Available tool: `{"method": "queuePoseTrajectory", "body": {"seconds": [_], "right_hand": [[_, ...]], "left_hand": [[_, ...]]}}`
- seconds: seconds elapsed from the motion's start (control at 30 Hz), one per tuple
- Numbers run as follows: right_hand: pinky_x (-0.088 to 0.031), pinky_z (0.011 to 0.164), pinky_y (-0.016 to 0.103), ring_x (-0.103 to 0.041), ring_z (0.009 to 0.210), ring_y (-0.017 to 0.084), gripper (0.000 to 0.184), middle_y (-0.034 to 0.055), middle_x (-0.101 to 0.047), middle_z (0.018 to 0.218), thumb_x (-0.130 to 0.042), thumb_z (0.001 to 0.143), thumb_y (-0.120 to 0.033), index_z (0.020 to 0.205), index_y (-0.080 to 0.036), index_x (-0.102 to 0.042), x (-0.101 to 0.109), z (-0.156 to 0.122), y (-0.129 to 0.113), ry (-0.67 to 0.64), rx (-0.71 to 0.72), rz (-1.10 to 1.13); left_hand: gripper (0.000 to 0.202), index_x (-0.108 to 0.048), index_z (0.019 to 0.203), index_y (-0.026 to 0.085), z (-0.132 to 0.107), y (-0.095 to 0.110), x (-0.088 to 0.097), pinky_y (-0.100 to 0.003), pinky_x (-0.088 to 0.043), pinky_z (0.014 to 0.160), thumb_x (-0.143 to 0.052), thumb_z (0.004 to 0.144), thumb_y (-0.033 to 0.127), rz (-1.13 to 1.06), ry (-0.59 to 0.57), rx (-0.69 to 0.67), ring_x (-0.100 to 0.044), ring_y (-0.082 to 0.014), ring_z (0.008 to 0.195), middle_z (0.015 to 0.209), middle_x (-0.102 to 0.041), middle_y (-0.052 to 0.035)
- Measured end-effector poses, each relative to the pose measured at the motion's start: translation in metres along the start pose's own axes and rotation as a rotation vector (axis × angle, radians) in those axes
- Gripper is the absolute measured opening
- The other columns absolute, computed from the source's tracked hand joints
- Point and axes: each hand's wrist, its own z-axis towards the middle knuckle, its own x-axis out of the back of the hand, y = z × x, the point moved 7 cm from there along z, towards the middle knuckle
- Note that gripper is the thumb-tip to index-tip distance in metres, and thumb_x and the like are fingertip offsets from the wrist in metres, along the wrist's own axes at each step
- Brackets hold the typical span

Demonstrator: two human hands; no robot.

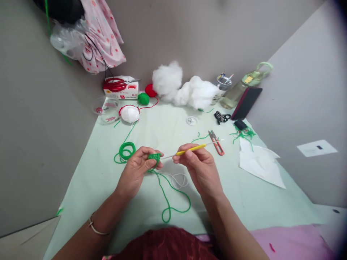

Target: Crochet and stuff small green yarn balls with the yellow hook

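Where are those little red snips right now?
In the head view, the red snips lie on the pale green table, right of centre, just beyond the right hand holding the yellow crochet hook, left of the white paper.

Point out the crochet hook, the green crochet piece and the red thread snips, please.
crochet hook (pixel 189 149): head view, middle of its yellow handle.
green crochet piece (pixel 154 156): head view, middle of its visible top.
red thread snips (pixel 218 147): head view, red handle.
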Motion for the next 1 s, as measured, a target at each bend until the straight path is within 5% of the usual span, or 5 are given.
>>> {"method": "queuePoseTrajectory", "body": {"seconds": [1.0], "right_hand": [[-0.065, 0.082, 0.033, -0.076, 0.080, 0.015, 0.009, 0.0005, -0.075, 0.090, -0.079, 0.091, -0.034, 0.094, -0.026, -0.080, 0.0032, -0.0003, 0.0060, 0.018, 0.139, -0.051]], "left_hand": [[0.025, -0.069, 0.092, 0.020, -0.0007, -0.0053, -0.0036, -0.023, -0.059, 0.075, -0.088, 0.082, 0.031, -0.030, -0.078, 0.026, -0.076, -0.0116, 0.075, 0.095, -0.079, 0.0002]]}}
